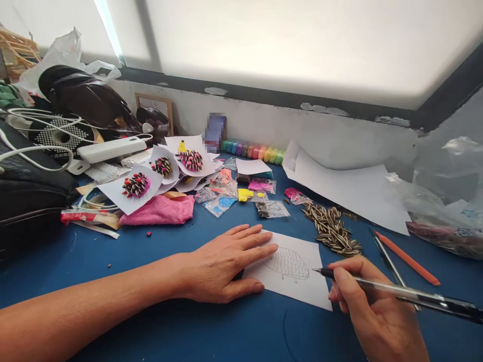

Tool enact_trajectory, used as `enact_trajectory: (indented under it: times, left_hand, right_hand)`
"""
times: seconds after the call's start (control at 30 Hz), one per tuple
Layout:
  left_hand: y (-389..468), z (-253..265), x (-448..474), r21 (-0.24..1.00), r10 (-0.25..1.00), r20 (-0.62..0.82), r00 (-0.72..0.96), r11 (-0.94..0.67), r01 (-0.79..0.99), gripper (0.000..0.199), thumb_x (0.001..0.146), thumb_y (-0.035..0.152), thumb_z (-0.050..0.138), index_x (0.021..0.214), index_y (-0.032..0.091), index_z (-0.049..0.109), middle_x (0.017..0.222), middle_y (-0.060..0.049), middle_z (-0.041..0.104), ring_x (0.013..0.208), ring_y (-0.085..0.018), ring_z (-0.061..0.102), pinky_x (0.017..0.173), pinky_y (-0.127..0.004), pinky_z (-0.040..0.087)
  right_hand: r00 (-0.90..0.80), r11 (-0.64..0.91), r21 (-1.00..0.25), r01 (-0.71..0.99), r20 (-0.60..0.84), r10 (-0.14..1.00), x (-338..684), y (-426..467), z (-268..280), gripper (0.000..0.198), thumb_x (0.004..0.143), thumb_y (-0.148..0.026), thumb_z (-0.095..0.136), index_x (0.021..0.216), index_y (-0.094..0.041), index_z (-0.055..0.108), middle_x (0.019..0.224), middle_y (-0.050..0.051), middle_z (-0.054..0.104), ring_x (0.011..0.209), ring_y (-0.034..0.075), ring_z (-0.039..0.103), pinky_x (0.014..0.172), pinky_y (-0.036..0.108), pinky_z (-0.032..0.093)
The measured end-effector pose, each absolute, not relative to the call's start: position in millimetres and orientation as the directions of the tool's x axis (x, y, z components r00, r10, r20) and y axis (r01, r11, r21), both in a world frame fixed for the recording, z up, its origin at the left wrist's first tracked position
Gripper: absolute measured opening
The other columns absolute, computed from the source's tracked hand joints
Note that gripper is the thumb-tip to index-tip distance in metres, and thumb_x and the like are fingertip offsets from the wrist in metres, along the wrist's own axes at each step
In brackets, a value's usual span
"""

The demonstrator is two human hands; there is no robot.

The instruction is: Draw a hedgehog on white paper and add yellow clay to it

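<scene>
A white sheet of paper (pixel 305 296) lies on the blue table, bearing a line drawing of a rounded animal with short legs and a body full of small marks. My left hand (pixel 234 261) rests flat on the paper's left part, fingers spread, covering some of the drawing. On the right, my right hand (pixel 366 296) is closed around a pen (pixel 400 290). Its tip points left, close to the drawing's right end; whether it touches the paper I cannot tell. Just beyond the paper is a heap of striped sunflower seeds (pixel 334 231).
An orange stick-like tool (pixel 407 257) lies right of the seeds. Small bags of coloured clay (pixel 221 203) and a pink cloth (pixel 158 210) sit farther back. Seed-covered clay figures on paper (pixel 136 186) stand at left. Large white sheets (pixel 339 186) lean by the wall.
</scene>
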State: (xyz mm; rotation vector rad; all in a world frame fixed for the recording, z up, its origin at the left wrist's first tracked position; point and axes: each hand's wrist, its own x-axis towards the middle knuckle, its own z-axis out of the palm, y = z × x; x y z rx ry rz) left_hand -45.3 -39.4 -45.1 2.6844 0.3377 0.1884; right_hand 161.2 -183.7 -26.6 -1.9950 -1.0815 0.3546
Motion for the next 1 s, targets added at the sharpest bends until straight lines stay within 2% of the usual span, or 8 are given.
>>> enact_trajectory:
  times: [0.1, 0.23, 0.43, 0.7, 1.0]
  left_hand:
    - [-39, -44, -45, 0.422, 0.261, 0.061, 0.963, -0.881, 0.212, 0.063, 0.096, 0.05, 0.051, 0.15, 0.019, 0.041, 0.16, -0.011, 0.029, 0.15, -0.032, 0.021, 0.121, -0.055, 0.022]
    - [-38, -44, -45, 0.43, 0.26, 0.049, 0.964, -0.877, 0.215, 0.062, 0.097, 0.049, 0.051, 0.15, 0.019, 0.042, 0.161, -0.011, 0.028, 0.151, -0.033, 0.019, 0.121, -0.055, 0.022]
    - [-37, -45, -45, 0.436, 0.264, 0.076, 0.961, -0.876, 0.206, 0.06, 0.097, 0.05, 0.051, 0.15, 0.022, 0.042, 0.16, -0.01, 0.031, 0.15, -0.033, 0.022, 0.122, -0.055, 0.018]
    - [-36, -47, -45, 0.422, 0.248, 0.076, 0.966, -0.886, 0.194, 0.059, 0.097, 0.05, 0.05, 0.15, 0.024, 0.042, 0.16, -0.011, 0.029, 0.15, -0.034, 0.021, 0.121, -0.056, 0.018]
    - [-36, -45, -46, 0.419, 0.249, 0.067, 0.966, -0.886, 0.199, 0.059, 0.098, 0.05, 0.049, 0.15, 0.024, 0.042, 0.161, -0.01, 0.029, 0.15, -0.034, 0.022, 0.121, -0.055, 0.018]
  right_hand:
    - [0.551, -0.275, -0.74, 0.614, 0.152, 0.821, 162, -184, -25, 0.035, 0.091, -0.049, 0.045, 0.067, -0.025, 0.051, 0.051, -0.005, 0.047, 0.047, 0.011, 0.036, 0.045, 0.026, 0.027]
    - [0.498, -0.246, -0.717, 0.652, 0.16, 0.852, 171, -182, -32, 0.035, 0.093, -0.046, 0.043, 0.065, -0.024, 0.051, 0.048, -0.005, 0.043, 0.043, 0.01, 0.034, 0.042, 0.025, 0.026]
    - [0.432, -0.198, -0.703, 0.683, 0.171, 0.885, 183, -178, -39, 0.034, 0.086, -0.048, 0.048, 0.062, -0.024, 0.052, 0.047, -0.008, 0.027, 0.04, 0.009, 0.025, 0.038, 0.025, 0.02]
    - [0.503, -0.248, -0.701, 0.668, 0.181, 0.845, 168, -178, -34, 0.034, 0.089, -0.045, 0.046, 0.064, -0.024, 0.051, 0.052, -0.006, 0.029, 0.046, 0.01, 0.026, 0.044, 0.027, 0.019]
    - [0.5, -0.271, -0.665, 0.696, 0.178, 0.848, 170, -177, -35, 0.033, 0.089, -0.045, 0.046, 0.063, -0.024, 0.051, 0.051, -0.006, 0.032, 0.045, 0.011, 0.029, 0.044, 0.027, 0.022]
